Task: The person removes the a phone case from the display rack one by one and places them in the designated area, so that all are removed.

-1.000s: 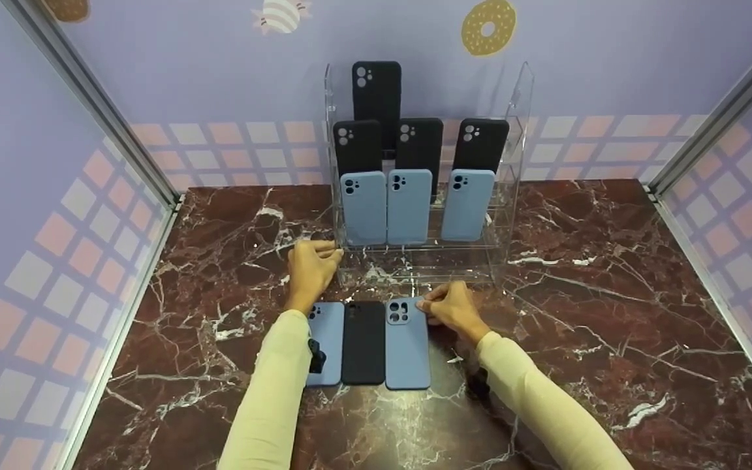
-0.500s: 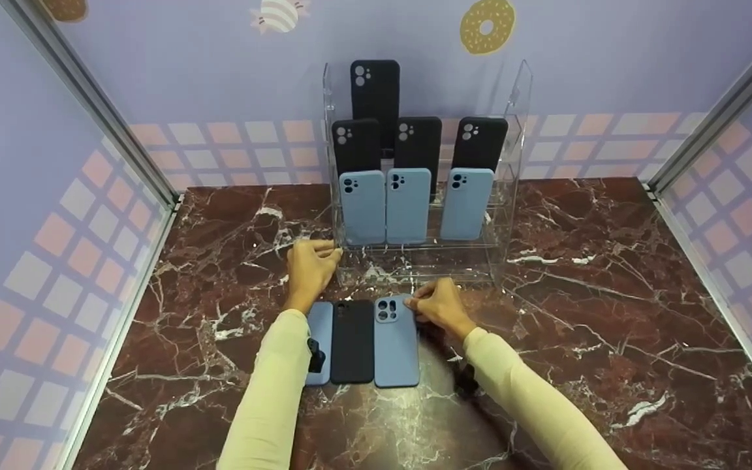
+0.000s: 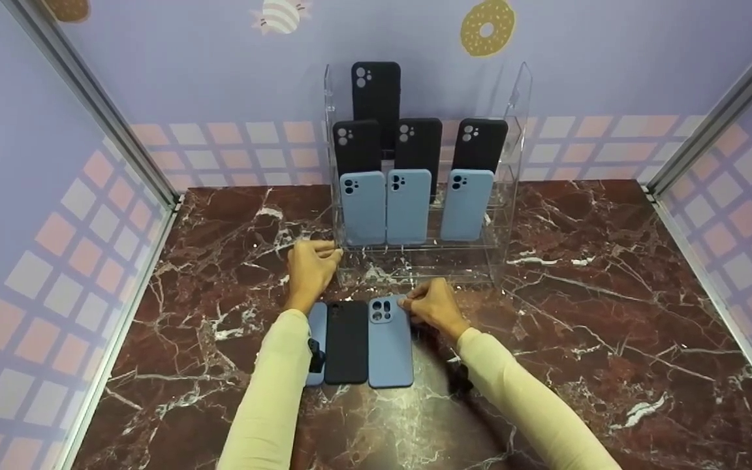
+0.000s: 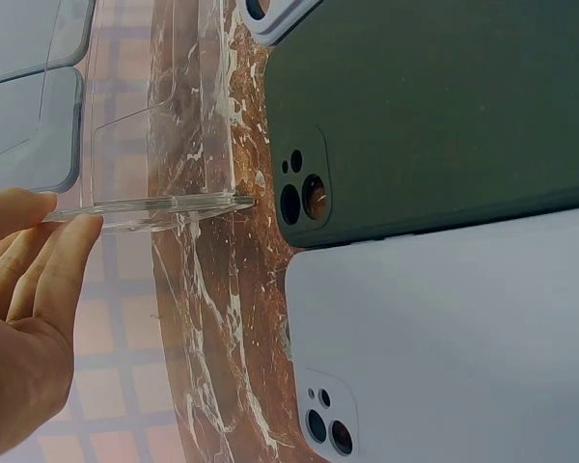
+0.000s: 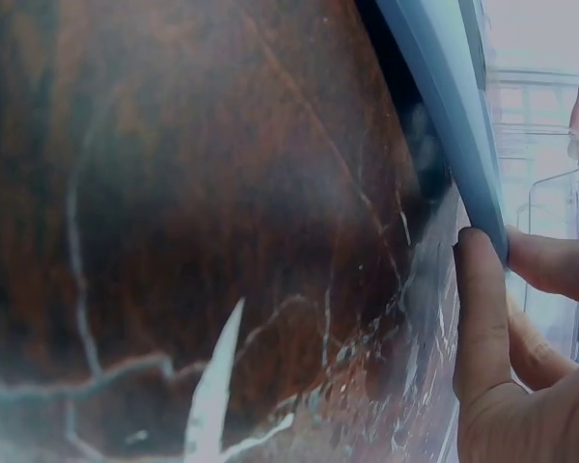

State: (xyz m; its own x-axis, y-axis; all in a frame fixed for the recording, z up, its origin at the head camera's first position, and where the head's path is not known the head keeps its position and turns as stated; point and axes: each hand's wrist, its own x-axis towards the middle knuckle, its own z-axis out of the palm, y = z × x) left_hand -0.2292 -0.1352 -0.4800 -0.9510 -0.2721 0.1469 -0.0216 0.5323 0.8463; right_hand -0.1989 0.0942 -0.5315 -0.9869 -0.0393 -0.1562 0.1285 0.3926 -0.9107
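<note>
In the head view, my left hand (image 3: 311, 271) is at the front left of a clear acrylic display stand (image 3: 448, 258). The left wrist view shows it pinching the stand's side panel (image 4: 154, 204) between thumb and fingers. On the tabletop, my right hand (image 3: 439, 305) pinches the upper right corner of a blue phone case (image 3: 390, 356) with a large camera cutout. Against that case's left side lies a black phone case (image 3: 346, 343). Farther left is another blue phone case (image 3: 318, 318), partly hidden by my left forearm.
Several black phone cases (image 3: 377, 98) stand in the upper tiers of the stand. Blue phone cases (image 3: 408, 212) lean in a row lower down, with a gap before the rightmost blue case (image 3: 467, 209). Patterned walls (image 3: 62, 248) enclose the marble tabletop (image 3: 611, 313).
My right hand has moved left with the blue phone case, and the three cases on the tabletop have shifted left together, farther under my left forearm. My left hand stays put on the stand.
</note>
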